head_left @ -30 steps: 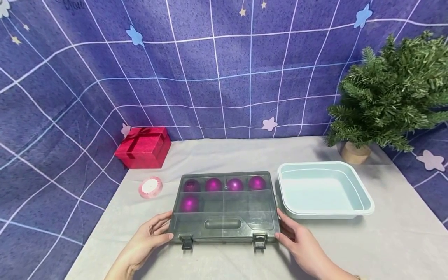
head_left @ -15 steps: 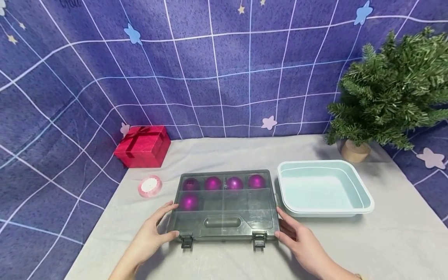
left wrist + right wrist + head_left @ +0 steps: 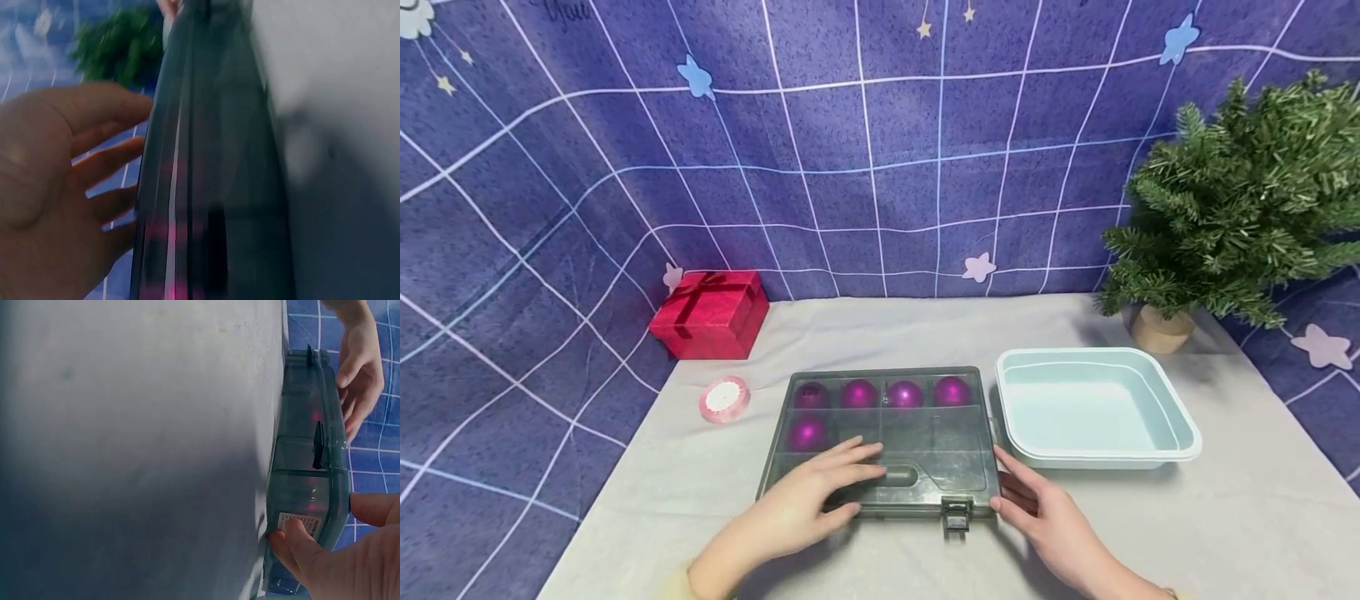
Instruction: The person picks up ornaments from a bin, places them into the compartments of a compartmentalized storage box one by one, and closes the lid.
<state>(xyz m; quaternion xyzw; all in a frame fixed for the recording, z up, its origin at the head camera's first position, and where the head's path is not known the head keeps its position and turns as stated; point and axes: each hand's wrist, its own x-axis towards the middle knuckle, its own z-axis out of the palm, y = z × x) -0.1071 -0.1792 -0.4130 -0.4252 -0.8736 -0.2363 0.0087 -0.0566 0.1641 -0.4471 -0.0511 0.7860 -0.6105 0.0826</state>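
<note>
A transparent dark grey plastic storage box with compartments lies on the table, lid down. Under the lid, several purple balls fill the back row, and one more purple ball sits at the left of the middle row. My left hand is spread over the lid's front left part, fingers loosely straight; blur hides whether the fingertips touch the lid. With thumb and fingers my right hand holds the front right corner, beside a white label. A black latch juts from the front edge.
Right of the box stands a light blue basin, its rim close to the box. Behind it is an artificial Christmas tree. A red gift box and a pink ribbon roll are at the left. A purple-blue curtain bounds the back.
My left hand has left the box's left side and moved right over the lid, now covering the left latch. The right hand keeps its place at the corner. The box has not visibly moved.
</note>
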